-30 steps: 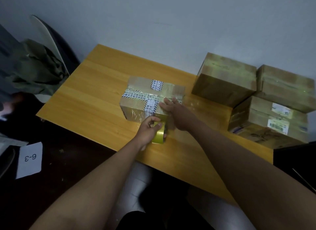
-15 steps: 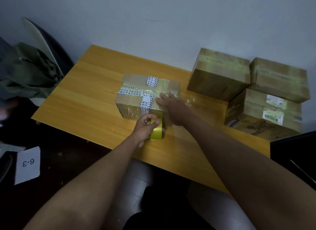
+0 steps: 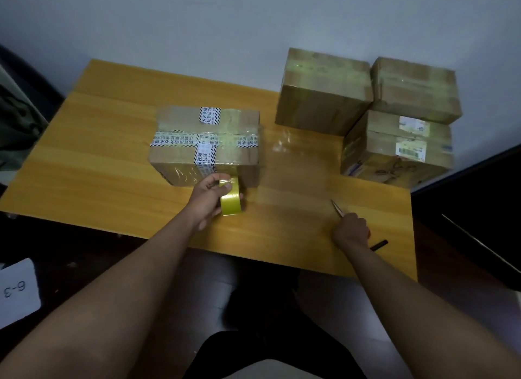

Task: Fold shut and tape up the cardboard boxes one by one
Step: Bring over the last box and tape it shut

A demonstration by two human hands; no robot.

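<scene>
A closed cardboard box [image 3: 180, 130] crossed with printed white tape sits in the middle of the wooden table [image 3: 98, 178]. Against its front face my left hand [image 3: 207, 198] grips a yellow tape roll [image 3: 231, 199]. My right hand [image 3: 351, 229] is at the table's right front, fingers curled round scissors [image 3: 337, 208]; a metal tip points up-left and a dark handle sticks out behind the hand.
Three taped cardboard boxes [image 3: 321, 96] are piled at the back right against the wall, one stacked on another. A white card marked 6-3 [image 3: 17, 289] lies on the dark floor at left. A dark surface borders the table's right edge.
My right hand left the top of the box and moved right and toward me, where it now grips the scissors. The left hand still holds the tape roll at the box front.
</scene>
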